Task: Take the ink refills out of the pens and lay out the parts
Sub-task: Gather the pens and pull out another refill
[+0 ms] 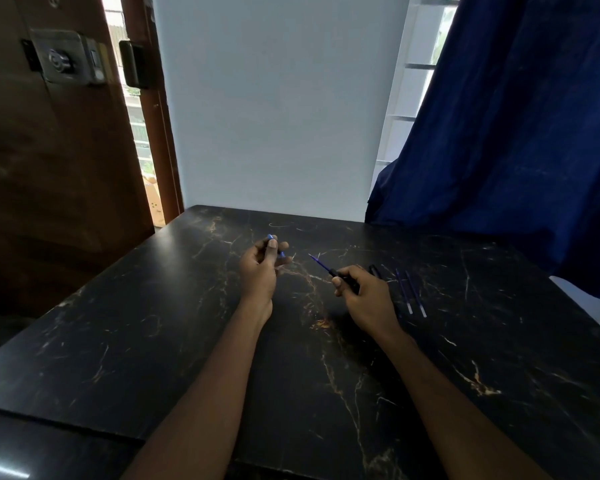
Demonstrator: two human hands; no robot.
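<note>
Nearest to us, our two bare forearms reach forward over the dark marble table [187, 341], which is veined with pale and orange lines.

Our right hand [364, 299] hovers just above the tabletop, right of the middle. Its fingers are closed around a black pen barrel [342, 277], thumb pressed on top. A thin blue refill [318, 263] sticks out of the barrel's front end. The long axis of pen and refill runs slantwise, and the tip points up and to the left, away from us, towards the other hand.

Just beyond and right of that hand, two loose refills [411, 294] lie flat on the table, side by side and almost parallel. Their long axes run near to far with a slight lean; the pale ends are closest to us. Next to them, partly hidden behind the knuckles, lies a black pen part [374, 270]; it is too dark against the table to say which piece it is.

Our left hand [260, 268] is raised a little farther out, left of the middle and well apart from the right. Its fingers are curled shut on a small blue pen piece [271, 238], which shows above the fingertips and again at the side.

Beyond the table stands a pale wall [278, 98], with a wooden door [49, 168] on the left and a blue curtain [520, 133] on the right.
</note>
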